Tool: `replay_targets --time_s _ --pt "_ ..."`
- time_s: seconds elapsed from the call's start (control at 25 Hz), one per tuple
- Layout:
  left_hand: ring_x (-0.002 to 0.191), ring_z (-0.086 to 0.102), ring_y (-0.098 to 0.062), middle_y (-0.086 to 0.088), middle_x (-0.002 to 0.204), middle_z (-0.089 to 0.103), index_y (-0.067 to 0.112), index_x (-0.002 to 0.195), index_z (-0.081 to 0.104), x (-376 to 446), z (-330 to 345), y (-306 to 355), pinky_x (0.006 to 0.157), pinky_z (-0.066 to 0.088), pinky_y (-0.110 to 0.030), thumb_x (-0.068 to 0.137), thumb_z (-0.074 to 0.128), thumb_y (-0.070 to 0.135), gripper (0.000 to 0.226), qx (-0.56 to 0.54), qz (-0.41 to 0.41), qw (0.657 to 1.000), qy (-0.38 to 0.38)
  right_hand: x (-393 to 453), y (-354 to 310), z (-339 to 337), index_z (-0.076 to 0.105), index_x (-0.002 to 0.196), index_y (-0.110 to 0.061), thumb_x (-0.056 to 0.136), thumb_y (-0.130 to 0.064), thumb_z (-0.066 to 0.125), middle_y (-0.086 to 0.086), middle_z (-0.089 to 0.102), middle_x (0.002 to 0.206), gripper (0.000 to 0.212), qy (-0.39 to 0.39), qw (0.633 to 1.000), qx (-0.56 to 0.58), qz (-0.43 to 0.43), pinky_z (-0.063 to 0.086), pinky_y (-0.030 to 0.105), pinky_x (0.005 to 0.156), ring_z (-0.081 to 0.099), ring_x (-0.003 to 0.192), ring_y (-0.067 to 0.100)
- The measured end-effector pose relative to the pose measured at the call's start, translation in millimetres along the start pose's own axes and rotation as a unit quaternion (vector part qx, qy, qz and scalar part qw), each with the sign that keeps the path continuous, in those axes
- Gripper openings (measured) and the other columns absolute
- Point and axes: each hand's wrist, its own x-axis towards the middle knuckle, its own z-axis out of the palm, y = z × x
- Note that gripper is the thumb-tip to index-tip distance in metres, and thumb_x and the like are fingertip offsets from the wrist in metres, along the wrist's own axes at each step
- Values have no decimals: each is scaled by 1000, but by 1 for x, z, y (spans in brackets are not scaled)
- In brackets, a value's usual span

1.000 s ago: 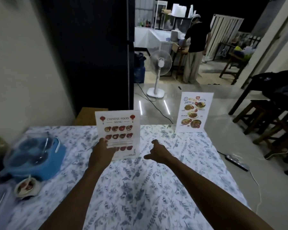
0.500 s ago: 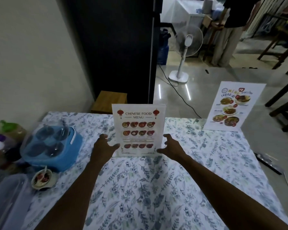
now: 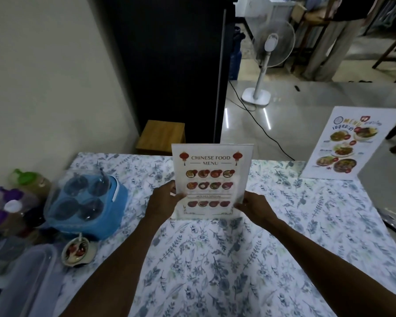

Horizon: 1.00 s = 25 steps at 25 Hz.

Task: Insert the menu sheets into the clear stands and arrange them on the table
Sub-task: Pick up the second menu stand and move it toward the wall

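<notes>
A clear stand holding the "Chinese Food Menu" sheet stands upright at the middle of the floral tablecloth. My left hand grips its lower left edge and my right hand grips its lower right edge. A second stand with a colourful menu sheet stands upright at the table's far right corner, with no hand on it.
A blue condiment caddy with a clear lid sits at the left, with bottles, a small sauce bowl and a clear plastic box near it. Beyond the table are a wooden stool, a standing fan and a person.
My right hand has closed on the stand's right edge, so both hands hold the Chinese menu stand. My view has tilted down and moved closer to the table.
</notes>
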Motion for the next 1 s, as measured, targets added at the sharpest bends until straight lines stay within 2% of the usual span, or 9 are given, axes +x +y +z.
replay_targets --time_s 0.16,0.24,0.32,0.44,0.52,0.68,0.8,0.92,1.0 --pt "91 71 -20 -2 110 75 21 115 67 31 -42 6 82 60 -44 80 74 40 40 4 43 999 -2 11 -43 -14 66 120 -18 92 -30 62 6 72 117 31 26 999 -23 -12 46 23 72 69 94 20" --pt "88 70 -19 -2 105 76 22 115 68 53 -77 4 79 59 -43 80 73 43 41 12 77 997 4 24 -80 -18 67 117 -17 92 -33 62 8 74 111 30 58 997 -38 -26 42 21 66 65 80 15" --pt "85 68 -20 -2 100 75 22 114 68 69 -118 -3 79 58 -45 80 73 42 40 2 99 995 10 37 -124 -15 66 118 -15 92 -32 63 9 75 108 31 71 996 -40 -44 46 23 67 60 72 12" --pt "87 69 -27 -9 95 74 15 117 67 91 -179 -15 80 57 -44 84 73 33 38 12 110 994 17 64 -181 -2 64 121 -14 92 -29 62 9 73 113 33 75 995 -19 -65 57 32 74 65 75 17" --pt "90 71 -27 -10 102 76 16 123 64 109 -219 -32 84 58 -43 83 74 33 44 12 108 994 32 88 -220 15 64 121 -15 93 -31 61 8 74 111 32 82 993 -20 -81 56 29 73 65 77 17" --pt "98 69 -29 -9 113 73 17 124 63 140 -281 -84 89 57 -47 84 72 35 45 44 66 995 65 139 -285 62 63 118 -14 95 -25 57 -6 62 101 26 77 989 -21 -123 42 0 59 59 85 12" --pt "104 68 -29 -8 118 71 16 125 62 155 -307 -124 93 55 -45 85 71 35 45 49 29 996 68 168 -310 106 63 114 -12 96 -21 54 2 67 99 23 48 990 -28 -129 46 12 68 66 87 19" --pt "100 68 -23 -7 114 73 17 120 65 169 -329 -167 85 54 -35 84 73 35 42 44 -11 997 59 198 -330 150 63 113 -6 97 -15 52 -6 60 89 21 21 992 0 -126 39 -2 57 56 68 -8" --pt "101 68 -25 -8 113 73 14 121 64 179 -336 -186 87 55 -38 82 76 31 45 35 -18 997 67 220 -338 178 62 109 -2 97 -8 52 -14 55 81 17 -7 993 27 -119 39 -5 56 56 61 -17"
